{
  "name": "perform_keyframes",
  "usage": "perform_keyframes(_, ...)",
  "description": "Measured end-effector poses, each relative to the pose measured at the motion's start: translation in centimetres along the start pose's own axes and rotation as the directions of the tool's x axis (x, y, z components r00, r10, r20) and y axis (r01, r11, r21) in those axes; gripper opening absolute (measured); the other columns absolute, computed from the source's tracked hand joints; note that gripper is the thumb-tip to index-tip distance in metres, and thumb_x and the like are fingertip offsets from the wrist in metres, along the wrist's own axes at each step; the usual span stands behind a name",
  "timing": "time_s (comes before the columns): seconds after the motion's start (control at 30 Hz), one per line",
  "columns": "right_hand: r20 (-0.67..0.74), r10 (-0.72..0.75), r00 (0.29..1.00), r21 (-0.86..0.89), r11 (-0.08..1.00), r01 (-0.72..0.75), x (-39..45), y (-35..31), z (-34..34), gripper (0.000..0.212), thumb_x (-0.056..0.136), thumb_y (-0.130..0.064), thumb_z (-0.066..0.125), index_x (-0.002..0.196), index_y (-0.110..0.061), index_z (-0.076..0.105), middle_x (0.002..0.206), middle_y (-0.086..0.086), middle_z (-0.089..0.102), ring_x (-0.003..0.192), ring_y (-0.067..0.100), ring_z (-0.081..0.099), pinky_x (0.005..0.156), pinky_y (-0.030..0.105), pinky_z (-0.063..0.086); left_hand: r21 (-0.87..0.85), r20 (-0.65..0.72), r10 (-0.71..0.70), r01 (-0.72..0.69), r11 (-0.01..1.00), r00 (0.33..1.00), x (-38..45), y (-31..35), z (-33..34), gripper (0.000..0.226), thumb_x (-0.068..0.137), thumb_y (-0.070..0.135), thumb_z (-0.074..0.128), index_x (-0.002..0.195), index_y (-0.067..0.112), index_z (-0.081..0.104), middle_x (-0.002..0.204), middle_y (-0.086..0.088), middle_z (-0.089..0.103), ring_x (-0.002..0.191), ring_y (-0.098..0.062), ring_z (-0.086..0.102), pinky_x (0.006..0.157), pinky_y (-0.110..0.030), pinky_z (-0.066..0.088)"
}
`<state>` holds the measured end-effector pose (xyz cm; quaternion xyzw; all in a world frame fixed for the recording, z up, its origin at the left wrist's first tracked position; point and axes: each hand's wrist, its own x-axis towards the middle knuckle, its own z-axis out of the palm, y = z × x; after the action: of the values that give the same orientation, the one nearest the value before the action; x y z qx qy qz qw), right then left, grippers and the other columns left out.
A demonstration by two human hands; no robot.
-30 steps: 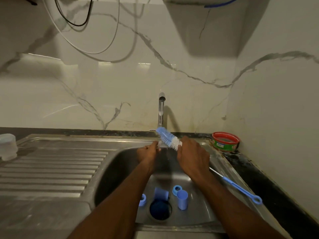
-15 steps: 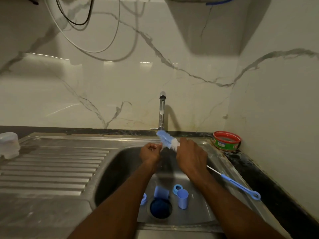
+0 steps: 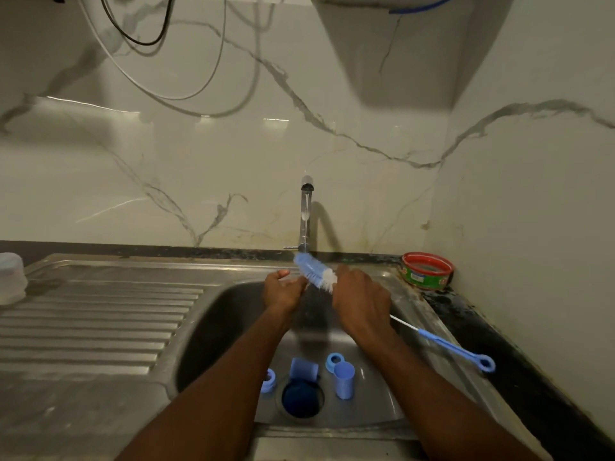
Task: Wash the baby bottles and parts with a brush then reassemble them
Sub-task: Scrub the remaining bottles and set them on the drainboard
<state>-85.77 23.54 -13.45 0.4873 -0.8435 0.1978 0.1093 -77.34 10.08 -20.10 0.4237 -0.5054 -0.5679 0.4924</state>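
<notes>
Right hand point(image 3: 361, 302) clamped on blue-and-white bristled bottle brush point(image 3: 314, 270) under steel tap point(image 3: 305, 214); long axis runs up-left, bristle head just beside left hand point(image 3: 283, 291). Left fingers curled, contents unclear. Blue plastic bottle parts point(image 3: 343, 380) below on sink floor, nearer right arm.

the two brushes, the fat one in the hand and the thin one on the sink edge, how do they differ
The fat brush is held up by the right hand under the tap; the thin brush lies loose on the sink rim. The fat brush has a thick blue and white bristle head; the thin brush has a narrow white bristle wire. Both are partly blue.
</notes>
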Motion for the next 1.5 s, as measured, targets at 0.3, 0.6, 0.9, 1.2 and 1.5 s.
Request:
perform_keyframes(0.3, -0.038, 0.048, 0.998, 0.008, 0.999, -0.048, 0.7, 0.0, -0.3, 0.042, 0.094, -0.032, 0.069, 0.130, -0.019, 0.051, 0.121, 0.005, 0.063, 0.102, 0.020, 0.065, 0.069, 0.030, 0.043, 0.085, 0.015, 0.150, -0.151, 0.985, 0.989, -1.2, 1.0, 0.4, 0.049, 0.085, 0.015, 0.080, 0.123, 0.021, 0.050, 0.106, 0.001, 0.063, 0.089, -0.008, 0.063, 0.069, -0.020, 0.053)
perform_keyframes(0.6, -0.009, 0.058, 0.998, 0.015, 0.998, -0.058, 0.7, 0.4, 0.1, 0.042, 0.093, -0.033, 0.069, 0.128, -0.020, 0.050, 0.117, 0.007, 0.066, 0.099, 0.023, 0.066, 0.069, 0.032, 0.046, 0.106, 0.190, 0.191, -0.214, 0.971, 0.963, -2.0, 1.7, 0.7, 0.036, 0.091, 0.017, 0.074, 0.112, 0.028, 0.047, 0.106, 0.000, 0.066, 0.090, -0.007, 0.066, 0.058, -0.013, 0.052)
perform_keyframes(0.9, -0.019, -0.011, 1.000, 0.017, 1.000, 0.011, -0.3, -0.4, 0.5, 0.029, 0.094, -0.029, 0.064, 0.120, -0.021, 0.053, 0.112, 0.006, 0.066, 0.097, 0.024, 0.066, 0.071, 0.035, 0.047, 0.193, 0.050, 0.205, -0.211, 0.958, 0.977, -0.9, 1.1, -0.4, 0.034, 0.094, 0.017, 0.070, 0.122, 0.016, 0.050, 0.109, -0.008, 0.064, 0.086, -0.013, 0.061, 0.061, -0.019, 0.046)
perform_keyframes(1.2, -0.052, 0.048, 0.998, 0.030, 0.998, -0.046, 0.5, 0.7, -0.3, 0.041, 0.092, -0.036, 0.070, 0.126, -0.021, 0.052, 0.116, 0.005, 0.066, 0.096, 0.021, 0.065, 0.068, 0.032, 0.047, 0.284, 0.009, 0.341, -0.329, 0.900, 0.940, -1.4, 1.3, -0.1, 0.032, 0.088, 0.018, 0.078, 0.108, 0.020, 0.053, 0.098, -0.005, 0.068, 0.083, -0.010, 0.066, 0.067, -0.015, 0.050)
perform_keyframes(1.5, 0.000, 0.056, 0.998, -0.022, 0.998, -0.056, 0.5, 0.6, -1.0, 0.038, 0.091, -0.039, 0.070, 0.124, -0.022, 0.057, 0.110, 0.003, 0.066, 0.092, 0.019, 0.064, 0.068, 0.030, 0.044, 0.429, 0.391, 0.657, -0.759, 0.489, 0.645, -1.2, 2.1, -1.8, 0.035, 0.092, 0.016, 0.073, 0.110, 0.022, 0.044, 0.105, 0.012, 0.063, 0.091, 0.010, 0.063, 0.076, -0.010, 0.053)
